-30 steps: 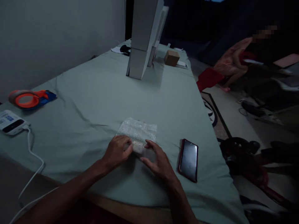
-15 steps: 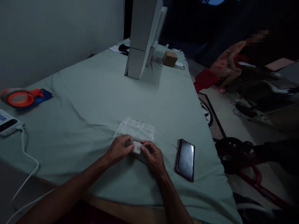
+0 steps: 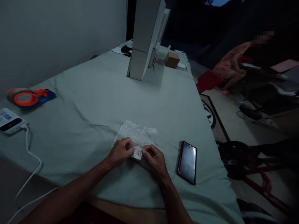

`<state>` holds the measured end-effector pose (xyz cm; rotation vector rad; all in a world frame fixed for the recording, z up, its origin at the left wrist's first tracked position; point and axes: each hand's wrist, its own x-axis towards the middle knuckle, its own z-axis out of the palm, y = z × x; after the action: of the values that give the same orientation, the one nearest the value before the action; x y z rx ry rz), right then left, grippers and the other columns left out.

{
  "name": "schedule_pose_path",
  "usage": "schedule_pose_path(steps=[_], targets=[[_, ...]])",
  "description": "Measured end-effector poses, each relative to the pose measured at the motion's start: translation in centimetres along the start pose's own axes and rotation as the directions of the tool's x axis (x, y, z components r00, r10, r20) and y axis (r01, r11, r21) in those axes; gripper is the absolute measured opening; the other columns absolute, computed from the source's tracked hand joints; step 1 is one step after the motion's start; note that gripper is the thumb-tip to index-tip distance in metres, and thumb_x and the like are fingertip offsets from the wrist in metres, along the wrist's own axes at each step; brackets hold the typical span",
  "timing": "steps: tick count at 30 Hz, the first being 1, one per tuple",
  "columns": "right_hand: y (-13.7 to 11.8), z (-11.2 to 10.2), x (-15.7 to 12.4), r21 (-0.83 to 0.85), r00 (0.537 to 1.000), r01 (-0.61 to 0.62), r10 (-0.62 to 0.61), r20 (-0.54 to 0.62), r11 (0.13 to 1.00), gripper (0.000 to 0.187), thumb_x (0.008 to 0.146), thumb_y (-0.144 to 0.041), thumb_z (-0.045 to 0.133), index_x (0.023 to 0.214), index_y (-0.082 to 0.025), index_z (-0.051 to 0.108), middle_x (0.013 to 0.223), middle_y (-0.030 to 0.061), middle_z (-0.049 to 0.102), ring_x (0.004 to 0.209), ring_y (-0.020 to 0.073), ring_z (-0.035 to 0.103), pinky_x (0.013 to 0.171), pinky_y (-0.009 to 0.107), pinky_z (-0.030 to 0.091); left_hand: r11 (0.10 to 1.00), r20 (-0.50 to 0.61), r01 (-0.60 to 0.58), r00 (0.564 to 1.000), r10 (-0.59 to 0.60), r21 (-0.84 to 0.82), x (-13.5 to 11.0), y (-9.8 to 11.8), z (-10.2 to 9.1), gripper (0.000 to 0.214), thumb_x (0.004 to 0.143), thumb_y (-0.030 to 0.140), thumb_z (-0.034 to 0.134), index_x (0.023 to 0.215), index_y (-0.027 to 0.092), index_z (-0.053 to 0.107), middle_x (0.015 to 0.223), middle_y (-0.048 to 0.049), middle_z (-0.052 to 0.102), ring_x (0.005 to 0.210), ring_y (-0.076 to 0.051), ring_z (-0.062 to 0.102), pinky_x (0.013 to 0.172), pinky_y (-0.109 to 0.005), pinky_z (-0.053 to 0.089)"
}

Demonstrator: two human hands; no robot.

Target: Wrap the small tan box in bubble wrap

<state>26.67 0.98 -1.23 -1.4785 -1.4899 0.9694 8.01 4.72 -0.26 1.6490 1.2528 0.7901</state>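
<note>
Close to the near edge of the green cloth (image 3: 105,99), our left hand (image 3: 120,151) and right hand (image 3: 157,160) pinch a small pale box (image 3: 137,153) at opposite ends, at the near side of some bubble wrap (image 3: 130,132). We judge the box light and fairly stiff, the wrap soft and slippery; the ends look like our surest hold. A phone (image 3: 187,162) limits us on the right, before the table's side edge. Farther off, cloth stretches to the tall white boxes (image 3: 139,62), giving us room.
</note>
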Motion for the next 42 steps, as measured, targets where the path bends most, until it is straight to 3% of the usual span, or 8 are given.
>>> schedule_pose_path(steps=[5,8,12,22,26,31,36,42], targets=[[-0.8,-0.5,-0.5,-0.401,0.909,0.303,-0.388,-0.150,0.865,0.012,0.088,-0.024,0.055,0.096,-0.020,0.064,0.098,0.0070,0.066,0.094,0.0213,0.059,0.082,0.035,0.044,0.999,-0.003,0.031,1.000,-0.031,0.019,0.1,0.1,0.2,0.005,0.070,0.018,0.054,0.071,0.018,0.059,0.083,-0.0001,0.070,0.075,-0.015,0.062,0.066,-0.024,0.044],[-1.9,-0.3,-1.1,-0.561,0.830,0.473,-0.557,0.024,0.680,0.012,0.089,-0.018,0.055,0.096,-0.022,0.064,0.101,0.0062,0.066,0.094,0.0214,0.057,0.083,0.037,0.040,0.999,-0.008,0.015,1.000,-0.015,0.036,0.2,0.3,0.3,0.006,0.070,0.017,0.053,0.071,0.019,0.059,0.080,0.0006,0.069,0.076,-0.015,0.062,0.068,-0.024,0.045],[-2.8,0.6,-1.5,-0.612,0.832,0.523,-0.509,0.218,0.593,0.012,0.088,-0.020,0.058,0.099,-0.021,0.063,0.101,0.0056,0.067,0.092,0.0220,0.056,0.082,0.038,0.037,0.996,0.003,0.015,1.000,-0.016,0.088,-0.1,0.7,-0.2,0.009,0.072,0.020,0.055,0.079,0.019,0.062,0.079,0.0006,0.067,0.076,-0.016,0.061,0.070,-0.025,0.046],[-3.3,1.1,-1.4,-0.715,0.860,0.490,-0.409,0.304,0.498,0.029,0.088,-0.025,0.060,0.117,-0.025,0.059,0.105,0.0060,0.062,0.096,0.0229,0.051,0.090,0.041,0.032,0.895,-0.090,0.016,0.996,0.027,0.446,-0.8,-0.5,-2.0,0.025,0.077,0.018,0.059,0.102,0.020,0.059,0.082,-0.0015,0.065,0.083,-0.020,0.060,0.081,-0.034,0.045],[-3.4,1.4,-1.5,-0.729,0.870,0.474,-0.387,0.305,0.493,0.030,0.088,-0.023,0.060,0.118,-0.025,0.059,0.106,0.0062,0.061,0.098,0.0232,0.051,0.094,0.042,0.031,0.789,-0.140,0.009,0.985,0.098,0.614,-1.3,-0.9,-2.3,0.033,0.078,0.023,0.061,0.110,0.018,0.057,0.108,-0.0099,0.063,0.103,-0.027,0.056,0.091,-0.040,0.043],[-3.3,1.6,-1.6,-0.727,0.871,0.472,-0.391,0.298,0.499,0.033,0.090,-0.020,0.055,0.122,-0.026,0.057,0.108,0.0076,0.061,0.100,0.0239,0.050,0.097,0.044,0.030,0.759,-0.176,0.183,0.980,-0.091,0.625,-1.9,-0.5,-4.0,0.051,0.081,0.037,0.058,0.125,0.014,0.049,0.109,-0.0129,0.062,0.099,-0.028,0.060,0.083,-0.036,0.045],[-3.3,1.6,-1.6,-0.728,0.860,0.486,-0.414,0.299,0.483,0.031,0.091,-0.020,0.055,0.120,-0.027,0.059,0.107,0.0074,0.061,0.101,0.0241,0.050,0.099,0.046,0.029,0.799,-0.102,0.299,0.952,-0.290,0.521,-1.1,-0.4,-4.9,0.041,0.077,0.043,0.057,0.110,0.018,0.058,0.079,-0.0034,0.064,0.074,-0.023,0.061,0.062,-0.028,0.039],[-3.5,1.7,-1.6,-0.730,0.863,0.483,-0.405,0.303,0.484,0.030,0.090,-0.020,0.055,0.119,-0.027,0.059,0.106,0.0071,0.062,0.101,0.0241,0.050,0.099,0.046,0.029,0.947,-0.020,0.214,0.976,-0.216,0.239,-0.2,-0.9,-4.0,0.020,0.072,0.035,0.050,0.061,0.019,0.049,0.057,0.0050,0.041,0.056,-0.012,0.042,0.052,-0.023,0.028]])
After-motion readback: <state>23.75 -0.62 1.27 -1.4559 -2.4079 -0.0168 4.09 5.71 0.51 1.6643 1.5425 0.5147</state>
